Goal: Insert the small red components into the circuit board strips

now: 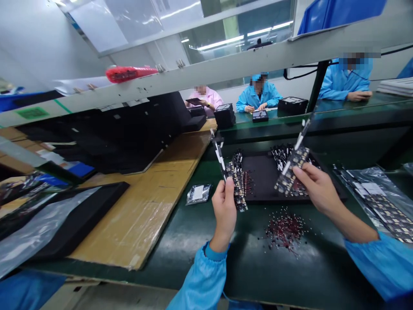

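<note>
Between the thumb and fingers of my left hand [225, 211] is a dark strip of small circuit boards [238, 189], tilted, with a white-marked black strip rising from it. My right hand [318, 187] pinches a similar circuit board strip [292, 170], leaning to the upper right. Behind both hands a black foam tray [258, 165] lies on the green table, with bundles of white-and-black leads [280, 157] and dark red wires in it. Nearer to me is a loose pile of small dark red wired parts [285, 228] with pale and black ends.
A small clear bag with a white label [198, 193] lies left of my left hand. More board strips [383, 211] rest on plastic bags at the right. Cardboard [161, 189] covers the table's left part. A shelf beam [193, 73] crosses above; several co-workers [260, 97] sit beyond.
</note>
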Demonstrator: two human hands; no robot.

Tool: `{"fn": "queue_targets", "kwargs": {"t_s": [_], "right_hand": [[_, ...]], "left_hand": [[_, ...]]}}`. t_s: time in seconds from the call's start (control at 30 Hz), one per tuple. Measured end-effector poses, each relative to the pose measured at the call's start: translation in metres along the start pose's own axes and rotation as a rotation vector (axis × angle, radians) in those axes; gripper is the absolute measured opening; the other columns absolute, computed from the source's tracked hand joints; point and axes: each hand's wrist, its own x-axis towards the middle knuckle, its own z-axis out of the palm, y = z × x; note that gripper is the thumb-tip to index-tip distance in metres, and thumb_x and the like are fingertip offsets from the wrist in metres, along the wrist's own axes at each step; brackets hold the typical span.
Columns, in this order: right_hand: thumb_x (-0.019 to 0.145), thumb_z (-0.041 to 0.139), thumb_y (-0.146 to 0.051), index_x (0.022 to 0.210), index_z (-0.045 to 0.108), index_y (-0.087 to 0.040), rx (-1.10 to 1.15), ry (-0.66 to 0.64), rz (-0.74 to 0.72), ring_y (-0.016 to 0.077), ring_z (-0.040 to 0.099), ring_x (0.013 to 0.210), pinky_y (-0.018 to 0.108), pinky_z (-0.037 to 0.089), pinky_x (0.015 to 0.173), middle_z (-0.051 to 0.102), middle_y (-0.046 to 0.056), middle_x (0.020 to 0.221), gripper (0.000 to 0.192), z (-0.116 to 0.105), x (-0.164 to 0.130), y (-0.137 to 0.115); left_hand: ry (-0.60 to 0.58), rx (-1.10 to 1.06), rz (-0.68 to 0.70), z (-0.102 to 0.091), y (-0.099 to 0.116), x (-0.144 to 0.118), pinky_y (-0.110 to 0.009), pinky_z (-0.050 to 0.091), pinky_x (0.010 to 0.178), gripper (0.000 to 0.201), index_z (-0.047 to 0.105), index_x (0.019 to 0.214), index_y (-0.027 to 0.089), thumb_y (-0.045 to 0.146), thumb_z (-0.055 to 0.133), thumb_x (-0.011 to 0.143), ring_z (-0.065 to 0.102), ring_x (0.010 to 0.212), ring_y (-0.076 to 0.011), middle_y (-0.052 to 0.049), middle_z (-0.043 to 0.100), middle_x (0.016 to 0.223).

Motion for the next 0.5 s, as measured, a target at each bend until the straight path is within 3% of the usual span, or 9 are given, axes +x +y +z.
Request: {"fn": "queue_targets", "kwargs": {"t_s": [0.07,0.13,0.23,0.33,0.5], "right_hand": [[0.097,0.060,-0.054,0.084,0.059,-0.022,-0.062,0.008,-0.066,0.0178,0.053,0.075,0.030,0.047,0.074,0.054,-0.002,0.074,0.035,0.009,0.031,-0.006],[0.097,0.063,-0.050,0.084,0.062,-0.019,-0.136,-0.069,-0.058,0.0149,0.055,0.070,0.029,0.050,0.070,0.056,-0.003,0.073,0.033,0.022,0.061,-0.002],[0.099,0.064,-0.040,0.106,0.067,-0.014,-0.272,-0.204,0.051,0.0167,0.067,0.076,0.033,0.058,0.068,0.069,0.002,0.096,0.026,0.042,0.091,0.019],[0.099,0.065,-0.036,0.120,0.065,-0.016,-0.426,-0.293,0.172,0.0227,0.070,0.095,0.040,0.061,0.079,0.069,0.007,0.116,0.029,0.051,0.104,0.045],[0.098,0.066,-0.035,0.124,0.064,-0.017,-0.658,-0.359,0.206,0.0249,0.069,0.101,0.043,0.061,0.084,0.068,0.008,0.123,0.032,0.045,0.108,0.065]], "left_hand": [[0.009,-0.031,-0.009,0.001,-0.003,0.001,-0.022,0.035,0.045,0.036,0.051,0.066,0.021,0.046,0.061,0.090,0.039,0.049,-0.0136,0.006,0.047,0.057],[0.006,-0.054,-0.018,0.002,-0.006,0.001,-0.022,0.036,0.045,0.037,0.052,0.065,0.020,0.047,0.063,0.088,0.041,0.048,-0.0135,0.006,0.048,0.056],[-0.009,-0.073,-0.031,0.003,-0.009,0.001,-0.021,0.038,0.044,0.038,0.053,0.063,0.020,0.048,0.065,0.086,0.042,0.048,-0.0135,0.006,0.050,0.054],[-0.024,-0.081,-0.046,0.004,-0.011,0.001,-0.021,0.040,0.044,0.038,0.055,0.063,0.020,0.049,0.066,0.084,0.044,0.047,-0.0139,0.005,0.052,0.054],[-0.049,-0.089,-0.064,0.005,-0.012,-0.001,-0.021,0.042,0.046,0.037,0.056,0.064,0.020,0.049,0.066,0.084,0.047,0.049,-0.0145,0.005,0.055,0.056]]}}
